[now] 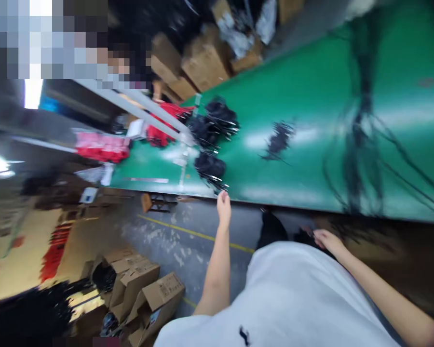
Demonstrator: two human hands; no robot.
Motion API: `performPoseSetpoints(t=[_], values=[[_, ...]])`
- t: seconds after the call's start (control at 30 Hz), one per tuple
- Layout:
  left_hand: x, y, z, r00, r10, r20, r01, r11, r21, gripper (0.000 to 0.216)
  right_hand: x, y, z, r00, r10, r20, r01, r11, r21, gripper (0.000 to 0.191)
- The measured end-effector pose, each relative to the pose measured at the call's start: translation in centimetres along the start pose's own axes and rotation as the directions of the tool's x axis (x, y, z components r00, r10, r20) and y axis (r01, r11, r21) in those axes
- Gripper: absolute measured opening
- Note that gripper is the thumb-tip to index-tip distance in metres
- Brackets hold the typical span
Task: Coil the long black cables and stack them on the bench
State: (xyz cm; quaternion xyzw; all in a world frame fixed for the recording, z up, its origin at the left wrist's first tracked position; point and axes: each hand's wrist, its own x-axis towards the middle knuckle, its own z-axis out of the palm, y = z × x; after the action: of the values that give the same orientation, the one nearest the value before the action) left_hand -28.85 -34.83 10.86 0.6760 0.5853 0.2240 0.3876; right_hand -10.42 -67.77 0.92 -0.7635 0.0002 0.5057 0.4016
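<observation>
My left hand [223, 206] reaches to the front edge of the green table [304, 178], its fingers pinched together. Right at its fingertips is a coiled bundle of black cables [210, 166] with shiny metal ends; whether the fingers grip one of those ends is too blurred to tell. My right hand [327, 240] is low in front of the table edge, fingers closed, and what is in them cannot be made out. Above it, long loose black cables [358, 159] lie across the table and hang over the edge, smeared by motion.
More black bundles [220, 115] and a small pile of short black pieces [280, 140] lie on the table. Red bundles [161, 125] and pink-red packs [103, 146] are farther left. A pale metal post [155, 115] crosses there. Open cardboard boxes [159, 294] stand on the floor.
</observation>
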Motion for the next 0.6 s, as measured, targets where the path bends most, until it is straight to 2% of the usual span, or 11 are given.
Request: performPoseSetpoints(t=[0.1, 0.2, 0.3, 0.37, 0.47, 0.53, 0.6], values=[[-4.7, 0.3, 3.5, 0.971, -0.002, 0.238, 0.004, 1.000, -0.008, 0.036, 0.3, 2.6, -3.2, 0.980, 0.148, -0.134, -0.150, 0.989, 0.000, 0.032], [-8.4, 0.8, 6.4, 0.893, 0.038, 0.448, -0.041, 0.999, -0.003, 0.033, 1.8, 4.5, -5.6, 0.964, 0.134, -0.231, -0.149, 0.988, -0.049, 0.032], [-11.5, 1.8, 8.3, 0.772, 0.112, 0.626, -0.194, 0.979, 0.065, 0.034, 2.5, 3.9, -6.3, 0.948, -0.024, -0.317, -0.033, 0.984, -0.175, 0.024], [-13.4, 2.3, 9.3, 0.674, 0.126, 0.727, -0.310, 0.942, 0.125, 0.037, 2.5, 2.4, -6.2, 0.917, -0.162, -0.365, 0.060, 0.959, -0.275, 0.026], [-15.8, 2.6, 10.5, 0.553, 0.094, 0.828, -0.416, 0.892, 0.177, 0.040, 2.8, -0.4, -6.0, 0.867, -0.367, -0.337, 0.209, 0.882, -0.423, 0.032], [-17.4, 2.5, 11.1, 0.522, 0.066, 0.850, -0.425, 0.884, 0.193, 0.040, 3.5, -2.6, -6.3, 0.841, -0.476, -0.256, 0.298, 0.804, -0.515, 0.039], [-18.9, 2.3, 11.5, 0.523, 0.040, 0.851, -0.407, 0.890, 0.208, 0.040, 4.5, -4.9, -6.9, 0.824, -0.535, -0.184, 0.340, 0.728, -0.595, 0.050]])
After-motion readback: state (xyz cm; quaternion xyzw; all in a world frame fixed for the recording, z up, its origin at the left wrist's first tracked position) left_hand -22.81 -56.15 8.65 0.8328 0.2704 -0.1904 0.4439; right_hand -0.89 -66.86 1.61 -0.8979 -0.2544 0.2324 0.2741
